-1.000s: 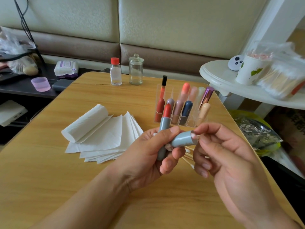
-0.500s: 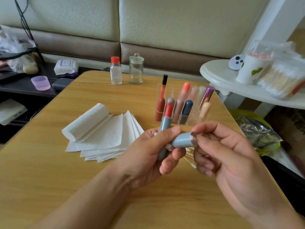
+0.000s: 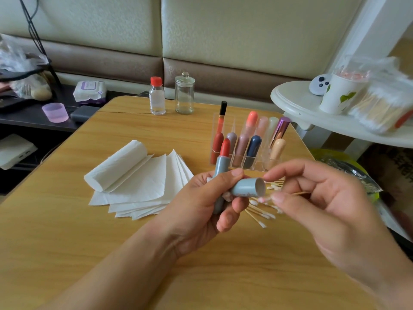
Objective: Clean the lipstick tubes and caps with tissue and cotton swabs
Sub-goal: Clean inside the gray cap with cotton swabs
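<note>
At the centre of the frame the left hand (image 3: 201, 204) grips two things at once: an open blue-grey lipstick tube (image 3: 220, 175), standing nearly upright with its red bullet pointing toward the top of the frame, and the matching cap (image 3: 248, 187), which lies crosswise under the thumb with its open mouth turned to the right. The tube sits deep in the curled fingers; the cap pokes out past them on the right side.

Just right of the cap's mouth, and a little below it, the right hand (image 3: 319, 198) pinches a cotton swab (image 3: 288, 195) between thumb and fingertips. The swab's pink-stained tip lies close to the cap's rim but outside it; its wooden stick runs off to the right behind the fingers.

Below the two hands a loose scatter of cotton swabs (image 3: 261, 217) lies on the wooden table (image 3: 67, 231). Left of centre is a fan of tissue sheets (image 3: 138, 186) with a rolled piece on top. Above the hands a clear organiser (image 3: 257, 162) holds several lipsticks upright. Near the table's far edge stand a red-capped bottle (image 3: 157, 97) and, beside it, a lidded glass jar (image 3: 184, 95).
</note>
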Demonstrator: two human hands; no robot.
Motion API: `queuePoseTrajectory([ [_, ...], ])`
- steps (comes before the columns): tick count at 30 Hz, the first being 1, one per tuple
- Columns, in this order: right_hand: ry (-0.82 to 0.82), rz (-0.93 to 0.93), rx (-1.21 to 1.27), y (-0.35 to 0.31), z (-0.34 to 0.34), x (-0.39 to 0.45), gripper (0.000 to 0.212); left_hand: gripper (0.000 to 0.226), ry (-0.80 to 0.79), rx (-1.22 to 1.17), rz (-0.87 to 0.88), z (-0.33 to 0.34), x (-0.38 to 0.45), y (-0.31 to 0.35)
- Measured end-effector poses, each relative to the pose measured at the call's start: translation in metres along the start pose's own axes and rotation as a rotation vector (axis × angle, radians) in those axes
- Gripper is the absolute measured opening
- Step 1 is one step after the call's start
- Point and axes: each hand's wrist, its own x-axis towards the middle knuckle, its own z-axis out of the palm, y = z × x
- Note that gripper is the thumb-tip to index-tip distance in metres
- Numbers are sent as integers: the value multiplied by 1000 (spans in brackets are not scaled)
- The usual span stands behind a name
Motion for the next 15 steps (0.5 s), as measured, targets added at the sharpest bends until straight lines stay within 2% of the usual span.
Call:
queuePoseTrajectory([
  [4, 106, -52, 48, 0, -1, -1, 11, 25, 24, 35, -39, -2, 1, -1],
  [11, 104, -69, -28, 7, 5, -3, 9, 32, 24, 40, -63, -1, 1, -1],
  [15, 120, -98, -99, 8, 6, -3, 8, 25, 15, 44, -60, -1, 1, -2],
])
